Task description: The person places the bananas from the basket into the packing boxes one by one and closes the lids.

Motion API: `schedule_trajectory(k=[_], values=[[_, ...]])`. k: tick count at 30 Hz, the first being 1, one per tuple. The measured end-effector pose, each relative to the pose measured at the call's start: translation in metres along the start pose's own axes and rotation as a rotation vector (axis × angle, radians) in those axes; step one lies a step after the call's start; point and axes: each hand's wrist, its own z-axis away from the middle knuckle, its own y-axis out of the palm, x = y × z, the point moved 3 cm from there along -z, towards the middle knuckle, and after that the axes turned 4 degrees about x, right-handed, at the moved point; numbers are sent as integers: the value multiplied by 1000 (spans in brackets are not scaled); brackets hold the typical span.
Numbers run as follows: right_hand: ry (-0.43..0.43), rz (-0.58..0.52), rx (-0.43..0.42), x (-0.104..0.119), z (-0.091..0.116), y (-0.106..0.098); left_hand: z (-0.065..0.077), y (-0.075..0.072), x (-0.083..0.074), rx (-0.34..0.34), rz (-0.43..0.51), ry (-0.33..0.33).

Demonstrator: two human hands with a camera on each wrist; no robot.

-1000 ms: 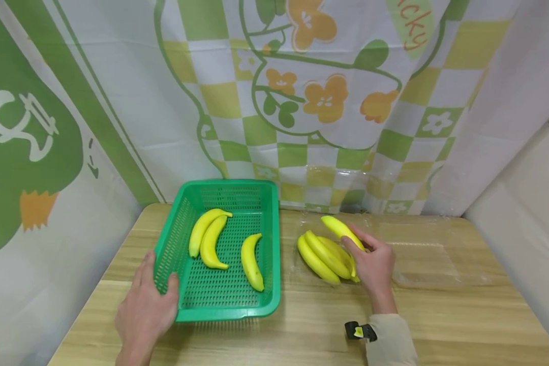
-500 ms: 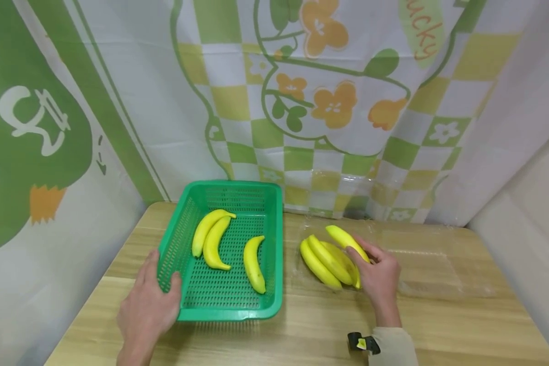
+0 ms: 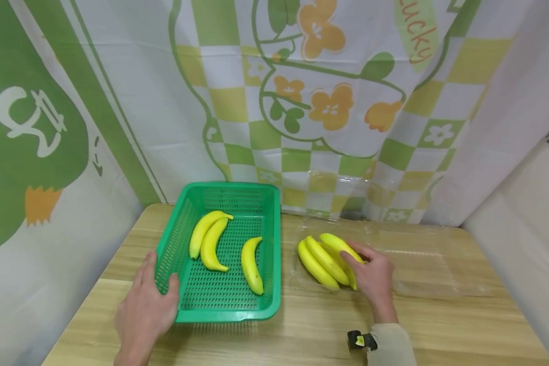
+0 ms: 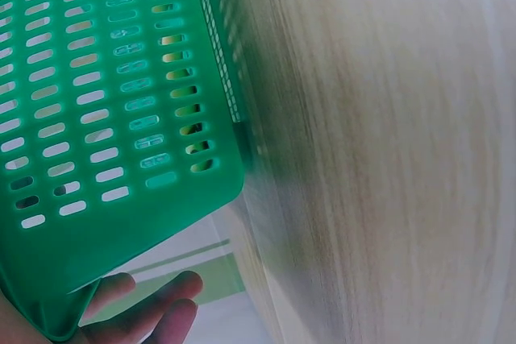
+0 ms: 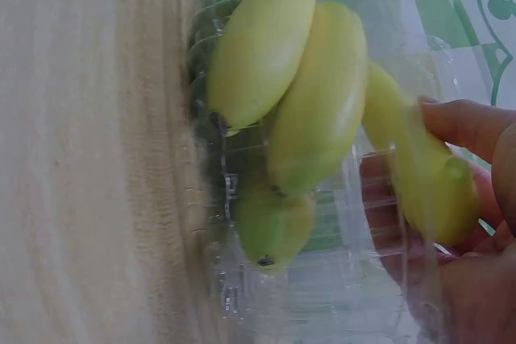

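My left hand (image 3: 147,302) grips the left rim of a green perforated basket (image 3: 229,315) near its front corner. Inside that basket lie a pair of bananas (image 3: 214,241) side by side, and a single banana (image 3: 252,267) further right. My right hand (image 3: 372,272) holds a banana (image 3: 336,241) between thumb and fingers, low in a clear plastic box (image 5: 339,304). Several other bananas (image 3: 314,263) lie in the box, left of the held one. In the right wrist view, some fingers show through the clear wall behind the held banana (image 5: 439,199).
The box's clear lid (image 3: 432,264) spreads open to the right on the wooden table (image 3: 302,335). A patterned cloth (image 3: 311,152) hangs behind the table's back edge. White side walls stand left and right. A black strap (image 3: 361,340) sits at my right cuff.
My right hand has lowered the banana from above the others down beside them in the box. The left hand stays on the basket, and the head view has shifted slightly.
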Motion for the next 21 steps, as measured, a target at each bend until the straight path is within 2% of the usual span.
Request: schedule_trajectory(k=[3, 12, 21], values=[[19, 45, 26, -1, -2, 1, 0, 0, 0, 5, 1, -1], [-13, 154, 65, -1, -5, 8, 0, 0, 0, 8, 5, -11], [-15, 256, 76, -2, -7, 13, 0, -1, 1, 19, 8, -10]])
